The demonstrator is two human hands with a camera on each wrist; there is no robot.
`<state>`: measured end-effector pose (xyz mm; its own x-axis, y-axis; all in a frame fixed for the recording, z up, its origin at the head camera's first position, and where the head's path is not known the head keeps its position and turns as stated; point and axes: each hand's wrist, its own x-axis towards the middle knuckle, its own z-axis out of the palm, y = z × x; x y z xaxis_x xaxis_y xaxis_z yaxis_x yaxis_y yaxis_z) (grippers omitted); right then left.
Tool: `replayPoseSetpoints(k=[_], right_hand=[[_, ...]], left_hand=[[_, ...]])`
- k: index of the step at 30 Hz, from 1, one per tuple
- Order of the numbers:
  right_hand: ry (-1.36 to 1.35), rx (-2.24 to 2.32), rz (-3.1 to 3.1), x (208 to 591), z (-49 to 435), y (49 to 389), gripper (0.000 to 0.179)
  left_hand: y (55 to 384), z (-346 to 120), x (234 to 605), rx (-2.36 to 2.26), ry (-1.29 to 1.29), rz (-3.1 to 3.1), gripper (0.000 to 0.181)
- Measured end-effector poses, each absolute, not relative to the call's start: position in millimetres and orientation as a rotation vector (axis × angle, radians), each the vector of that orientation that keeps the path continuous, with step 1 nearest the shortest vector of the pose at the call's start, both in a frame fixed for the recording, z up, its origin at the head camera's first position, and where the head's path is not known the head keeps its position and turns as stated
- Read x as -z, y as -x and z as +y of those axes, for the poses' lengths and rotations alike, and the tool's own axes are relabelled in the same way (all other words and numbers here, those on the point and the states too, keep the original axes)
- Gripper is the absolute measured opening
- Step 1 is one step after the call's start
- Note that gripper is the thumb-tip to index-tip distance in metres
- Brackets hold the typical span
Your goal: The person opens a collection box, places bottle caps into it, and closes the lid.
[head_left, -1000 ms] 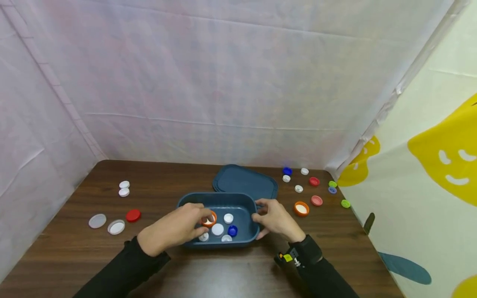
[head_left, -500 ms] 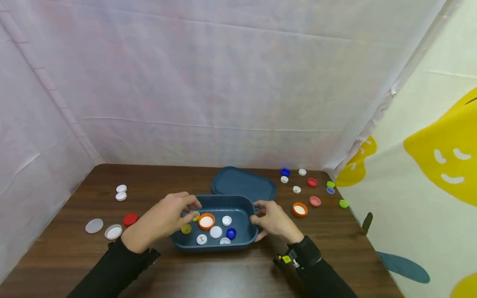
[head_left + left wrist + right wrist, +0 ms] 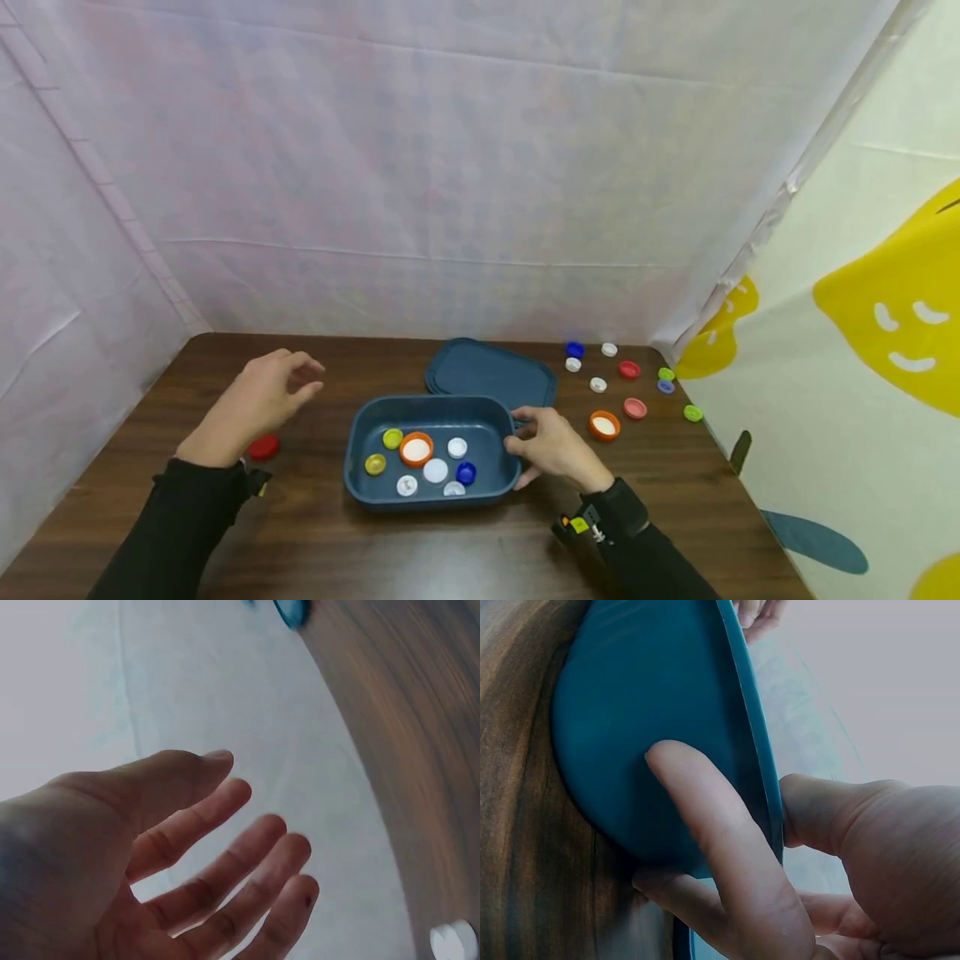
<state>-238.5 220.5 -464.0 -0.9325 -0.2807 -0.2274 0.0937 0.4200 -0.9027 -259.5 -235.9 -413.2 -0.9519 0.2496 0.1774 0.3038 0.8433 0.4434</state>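
A dark blue plastic box stands on the table, holding several bottle caps. Among them are an orange-rimmed cap, a dark blue cap, a yellow cap and a white cap. My right hand grips the box's right end, thumb over the rim and fingers against the outer wall. Off to the left, my left hand hovers over the table with loosely bent fingers and nothing in them. A red cap lies just below it, partly covered.
Behind the box lies its blue lid. Several loose caps are scattered at the right, including an orange-rimmed one, a pink one and a green one. White fabric hangs behind the table.
My left hand has let go of the orange-rimmed cap in the box and moved away to the left, uncovering two yellow caps. The right hand has stayed on the box.
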Motion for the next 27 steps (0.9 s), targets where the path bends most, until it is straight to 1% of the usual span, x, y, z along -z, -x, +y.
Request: replayPoseSetpoints(k=[9, 15, 21, 27], right_hand=[[0.160, 1.522, 2.328, 463.8, 219.6, 238.0, 0.064], [0.160, 1.511, 2.333, 463.3, 219.4, 237.8, 0.064], [0.161, 1.506, 2.339, 463.1, 220.0, 237.9, 0.065], [0.155, 1.498, 2.350, 462.1, 219.6, 238.0, 0.064]], left_hand=[[283.7, -303.9, 435.6, 0.586, 0.136, -2.995, 0.053], [296.9, -329.3, 442.5, 0.587, 0.010, -3.095, 0.068], [306.5, -335.0, 442.7, 0.572, 0.021, -3.172, 0.076], [312.4, -337.3, 442.2, 0.561, 0.086, -3.207, 0.072]])
